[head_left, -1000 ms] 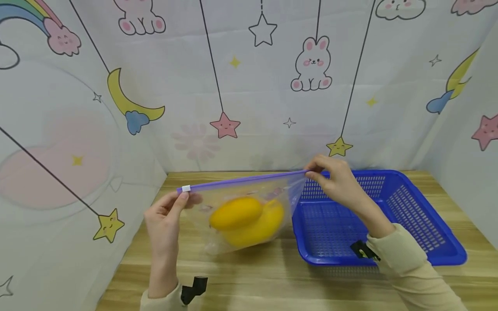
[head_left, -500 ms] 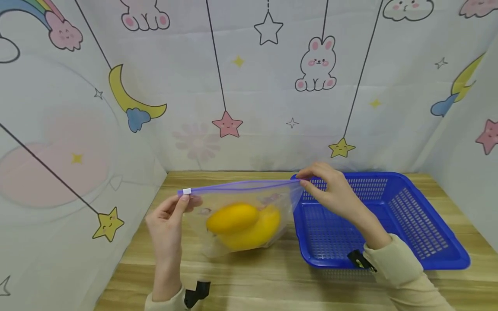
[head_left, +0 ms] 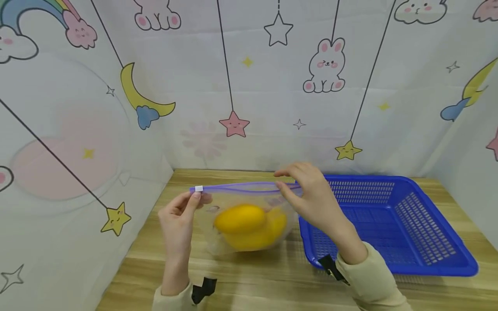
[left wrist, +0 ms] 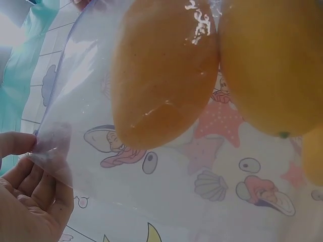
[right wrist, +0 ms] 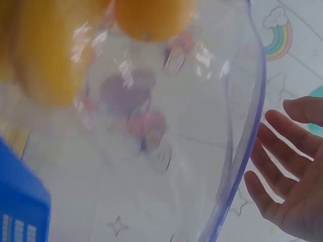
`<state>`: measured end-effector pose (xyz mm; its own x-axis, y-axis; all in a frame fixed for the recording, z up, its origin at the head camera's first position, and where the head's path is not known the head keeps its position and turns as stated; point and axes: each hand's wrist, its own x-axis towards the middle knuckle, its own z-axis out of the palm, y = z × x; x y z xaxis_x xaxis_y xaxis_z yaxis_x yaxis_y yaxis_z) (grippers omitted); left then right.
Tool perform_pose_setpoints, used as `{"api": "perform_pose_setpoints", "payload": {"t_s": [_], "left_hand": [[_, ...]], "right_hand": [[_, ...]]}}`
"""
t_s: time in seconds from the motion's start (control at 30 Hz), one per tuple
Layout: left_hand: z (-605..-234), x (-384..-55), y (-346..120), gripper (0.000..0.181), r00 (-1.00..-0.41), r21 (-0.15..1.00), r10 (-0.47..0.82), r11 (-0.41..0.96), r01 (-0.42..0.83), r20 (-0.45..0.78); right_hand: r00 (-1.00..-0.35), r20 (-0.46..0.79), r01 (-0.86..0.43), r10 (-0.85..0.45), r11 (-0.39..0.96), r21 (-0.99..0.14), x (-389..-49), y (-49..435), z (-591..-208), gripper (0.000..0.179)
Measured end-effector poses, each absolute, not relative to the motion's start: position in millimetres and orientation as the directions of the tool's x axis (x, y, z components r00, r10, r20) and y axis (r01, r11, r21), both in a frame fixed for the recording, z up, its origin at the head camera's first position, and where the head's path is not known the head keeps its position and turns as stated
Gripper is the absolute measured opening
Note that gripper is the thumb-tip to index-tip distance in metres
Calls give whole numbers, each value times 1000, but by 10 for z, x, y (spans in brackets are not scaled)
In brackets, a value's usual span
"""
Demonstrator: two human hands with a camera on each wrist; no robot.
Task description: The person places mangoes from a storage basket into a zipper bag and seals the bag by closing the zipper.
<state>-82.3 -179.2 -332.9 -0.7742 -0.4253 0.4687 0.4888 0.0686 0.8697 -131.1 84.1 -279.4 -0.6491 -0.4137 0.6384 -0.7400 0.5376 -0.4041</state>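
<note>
A clear zip bag (head_left: 210, 237) with a purple zip strip and white slider (head_left: 199, 188) hangs above the table, printed with cartoon shells and starfish. Several yellow-orange fruits (head_left: 241, 219) lie inside it; one looks like a mango (left wrist: 164, 75). My left hand (head_left: 177, 216) pinches the bag's left top corner just beneath the slider. My right hand (head_left: 309, 198) is at the bag's right top end, thumb and fingers spread apart. In the right wrist view, the fingers (right wrist: 282, 174) of that hand lie relaxed beside the purple strip, without gripping it. The strip sags slightly near them.
A blue perforated plastic basket (head_left: 422, 263) stands at the right on the wood-grain table (head_left: 249, 289), partly behind my right arm. White cloth (head_left: 268, 95) with cartoon drawings encloses the back and sides. Black camera mounts (head_left: 204, 290) sit at both cuffs.
My right hand has moved left along the zip strip and its pinch on the bag's corner has loosened. The left hand keeps its hold. The head view has shifted slightly left.
</note>
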Motion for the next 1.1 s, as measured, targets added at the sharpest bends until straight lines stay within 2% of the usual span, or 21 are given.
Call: {"api": "perform_pose_setpoints", "payload": {"t_s": [0.23, 1.1], "left_hand": [[-3337, -821, -1819, 24, -764, 858, -424, 67, 510, 487], [-3330, -843, -1859, 23, -762, 858, -422, 85, 507, 492]], "right_hand": [[-611, 637, -782, -469, 482, -396, -1245, 478, -2744, 16], [-537, 570, -836, -622, 480, -265, -1259, -331, -2695, 19]]}}
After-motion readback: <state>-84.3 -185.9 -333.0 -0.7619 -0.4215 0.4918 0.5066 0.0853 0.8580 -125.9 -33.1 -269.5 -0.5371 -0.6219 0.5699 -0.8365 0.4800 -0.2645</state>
